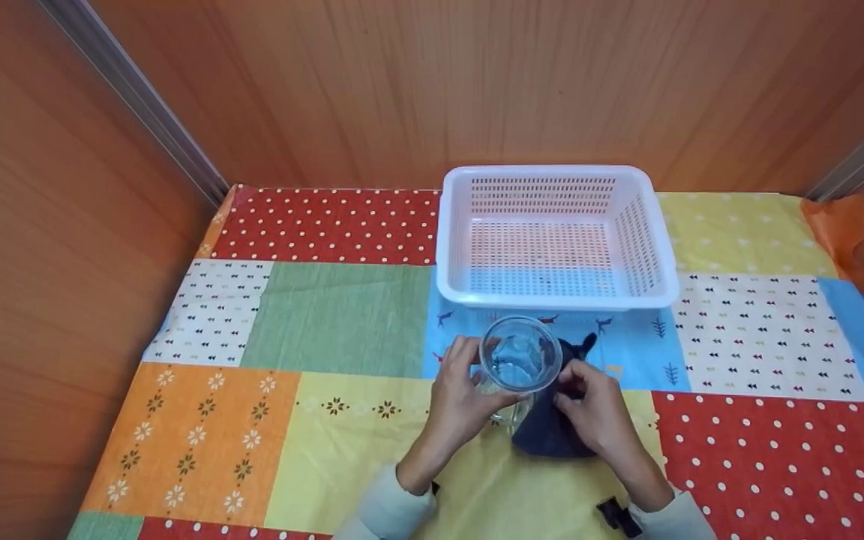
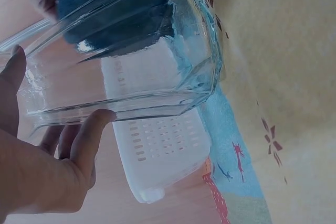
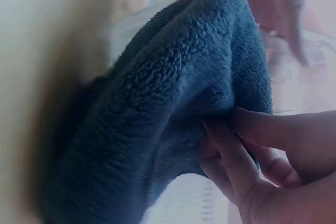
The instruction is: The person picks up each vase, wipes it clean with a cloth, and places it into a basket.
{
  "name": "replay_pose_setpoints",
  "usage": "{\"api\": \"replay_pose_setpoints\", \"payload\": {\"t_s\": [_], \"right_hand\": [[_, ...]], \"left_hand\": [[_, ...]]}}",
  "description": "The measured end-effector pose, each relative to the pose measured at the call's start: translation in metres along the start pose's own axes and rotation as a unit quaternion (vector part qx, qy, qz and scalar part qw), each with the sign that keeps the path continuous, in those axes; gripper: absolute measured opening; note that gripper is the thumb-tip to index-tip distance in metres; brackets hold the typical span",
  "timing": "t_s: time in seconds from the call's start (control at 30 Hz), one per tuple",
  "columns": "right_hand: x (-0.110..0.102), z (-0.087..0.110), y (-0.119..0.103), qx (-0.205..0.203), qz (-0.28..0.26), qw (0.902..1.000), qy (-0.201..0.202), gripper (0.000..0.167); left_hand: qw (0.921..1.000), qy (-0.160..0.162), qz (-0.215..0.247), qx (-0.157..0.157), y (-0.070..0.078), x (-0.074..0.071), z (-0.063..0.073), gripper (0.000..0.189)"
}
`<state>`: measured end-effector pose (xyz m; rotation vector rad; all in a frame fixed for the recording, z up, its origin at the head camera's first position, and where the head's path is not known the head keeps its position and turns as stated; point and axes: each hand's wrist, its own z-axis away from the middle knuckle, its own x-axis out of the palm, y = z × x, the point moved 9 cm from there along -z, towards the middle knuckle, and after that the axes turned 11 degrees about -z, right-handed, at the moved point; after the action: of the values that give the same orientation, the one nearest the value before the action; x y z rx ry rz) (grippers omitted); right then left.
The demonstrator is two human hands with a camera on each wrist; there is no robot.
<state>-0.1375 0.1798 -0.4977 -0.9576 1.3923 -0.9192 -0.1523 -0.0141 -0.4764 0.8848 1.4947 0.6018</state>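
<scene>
My left hand point(image 1: 456, 397) grips a clear glass vessel point(image 1: 519, 357) near its rim, with the round mouth tipped up toward the head view. In the left wrist view the faceted glass point(image 2: 157, 100) spans the frame, and the thumb and fingers point(image 2: 90, 139) lie along its sides. My right hand point(image 1: 595, 405) pinches a dark blue cloth point(image 1: 552, 429) that hangs beside the glass. Seen from the right wrist, the cloth point(image 3: 173, 93) is fluffy and folded, held between thumb and fingers point(image 3: 239, 163). Whether the cloth touches the glass I cannot tell.
A white perforated plastic basket point(image 1: 451, 247) stands behind the hands, near the wooden back wall point(image 1: 402, 90). A patchwork-patterned cloth point(image 1: 342, 322) covers the table. Wooden panels also rise at the left point(image 1: 49, 262) and right sides.
</scene>
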Motion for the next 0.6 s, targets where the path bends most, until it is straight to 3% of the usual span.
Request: {"api": "replay_pose_setpoints", "payload": {"t_s": [0.13,0.33,0.47,0.6], "right_hand": [[0.005,-0.003,0.015,0.01,0.019,0.9996,-0.017,0.034],[0.006,-0.004,0.018,0.016,0.028,0.9992,-0.025,0.034],[0.003,-0.001,0.009,0.027,0.013,0.9995,-0.01,0.029],[-0.004,0.0,-0.012,0.005,-0.019,0.9998,0.01,0.027]], "left_hand": [[1.0,-0.003,0.001,-0.002,0.0,0.0,0.0,0.068],[0.9999,-0.003,0.013,-0.003,-0.002,0.001,0.001,0.066],[0.9998,0.0,0.018,0.0,-0.001,0.001,0.001,0.067],[0.9999,0.0,0.016,0.005,0.0,0.0,0.0,0.068]]}}
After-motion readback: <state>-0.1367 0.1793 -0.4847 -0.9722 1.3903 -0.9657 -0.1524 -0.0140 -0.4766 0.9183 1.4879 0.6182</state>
